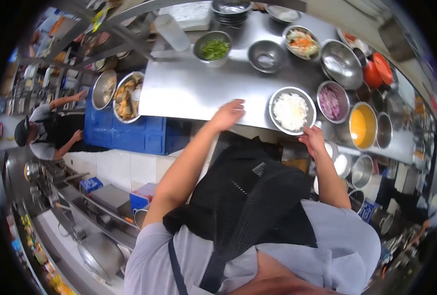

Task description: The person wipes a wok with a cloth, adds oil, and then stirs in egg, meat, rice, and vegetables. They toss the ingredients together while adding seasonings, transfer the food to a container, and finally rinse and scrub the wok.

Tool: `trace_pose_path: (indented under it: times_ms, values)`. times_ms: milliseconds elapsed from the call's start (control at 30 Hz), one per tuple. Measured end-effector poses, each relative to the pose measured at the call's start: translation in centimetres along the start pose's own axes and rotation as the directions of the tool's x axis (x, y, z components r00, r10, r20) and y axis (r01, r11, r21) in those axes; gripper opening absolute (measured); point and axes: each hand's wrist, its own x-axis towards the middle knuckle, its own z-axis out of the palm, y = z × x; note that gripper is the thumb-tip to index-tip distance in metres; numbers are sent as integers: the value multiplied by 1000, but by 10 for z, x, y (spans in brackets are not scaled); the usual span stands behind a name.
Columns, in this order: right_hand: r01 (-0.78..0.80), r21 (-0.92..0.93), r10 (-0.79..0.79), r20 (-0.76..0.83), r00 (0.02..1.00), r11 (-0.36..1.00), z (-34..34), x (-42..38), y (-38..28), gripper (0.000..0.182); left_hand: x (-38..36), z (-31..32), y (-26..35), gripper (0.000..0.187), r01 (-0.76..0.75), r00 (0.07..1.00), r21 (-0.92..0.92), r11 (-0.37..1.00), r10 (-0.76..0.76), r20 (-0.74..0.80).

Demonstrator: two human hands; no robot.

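Observation:
My right hand (313,140) grips the near rim of a steel bowl (272,124) at the front edge of the steel table (189,93). Finely chopped white pieces (290,111), which look like onion, fill this bowl. My left hand (230,115) is over the table's front edge, left of the bowl, with its fingers stretched out and nothing in them. Just right of the bowl stands a bowl of chopped purple onion (330,103). Beyond it is a steel pot of yellow liquid (359,128).
Further back stand a bowl of chopped greens (214,49), a steel bowl (266,56), a bowl of shredded vegetables (302,43) and a large steel bowl (341,64). A blue container (125,135) supports two bowls at left. A co-worker (44,128) stands beside it.

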Motion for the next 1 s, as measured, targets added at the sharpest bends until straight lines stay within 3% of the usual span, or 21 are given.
trace_pose_path:
  times_ms: [67,133,200,267,333,400,467,500,533,600,633,700,733,767,800,833,900,933,967,1000]
  values:
    - [50,-48,-51,-21,998,998,10,13,0,26,17,22,-8,50,-4,991,-45,999,10,133]
    - [12,-111,-6,50,999,994,38,20,-5,24,1,30,14,50,26,987,-282,959,20,159]
    - [-11,-210,39,127,991,978,75,29,-9,23,-9,15,-4,48,296,955,-382,876,-271,119]
    - [-26,-252,92,253,963,967,114,42,-3,23,-33,-14,-31,41,271,946,-474,838,-322,-28]
    - [14,-355,141,407,902,935,162,42,-7,22,-83,-47,-51,35,172,962,-431,886,-246,-120]
    - [88,-474,197,519,832,876,211,37,-15,20,-151,-58,-45,37,108,926,-558,822,-288,-244]
    - [257,-576,331,719,612,776,260,28,-18,18,-218,-51,-58,42,0,860,-626,780,-320,-398]
    - [276,-553,407,800,441,786,286,22,-17,18,-249,-39,-72,49,-63,775,-652,755,-375,-508]
    - [297,-573,455,804,382,764,312,16,-12,18,-282,-24,-82,47,-175,675,-674,717,-411,-613]
    - [263,-601,564,799,207,755,360,2,4,16,-346,13,-102,44,-202,385,-647,735,-548,-743]
    - [380,-608,587,788,183,697,381,-6,15,17,-378,34,-107,40,-227,191,-625,747,-596,-780]
    - [623,-508,569,814,120,596,416,-12,48,19,-444,77,-128,35,-338,-191,-537,773,-615,-765]
    - [781,-421,553,825,118,461,425,-11,68,18,-482,100,-119,31,-284,-346,-584,760,-649,-677]
    - [913,-212,516,857,2,349,431,-3,89,18,-519,136,-134,29,-237,-514,-552,800,-585,-627]
    - [912,-173,506,861,-44,373,434,6,110,16,-555,174,-150,28,-177,-660,-535,826,-503,-558]
    - [889,-317,634,773,40,331,439,-9,117,15,-588,203,-136,26,-235,-770,-509,828,-478,-423]
    - [848,-464,761,638,118,258,436,-18,160,8,-659,262,-102,23,-315,-895,-452,835,-420,-152]
    - [922,-356,733,667,136,153,428,-12,189,10,-694,291,-98,22,-341,-920,-414,844,-390,-36]
    - [997,-13,806,589,-50,72,433,-17,206,19,-727,323,-97,14,-304,-947,-404,863,-322,26]
    - [992,117,848,522,-94,37,434,-30,224,20,-760,355,-97,6,-266,-963,-397,878,-257,76]
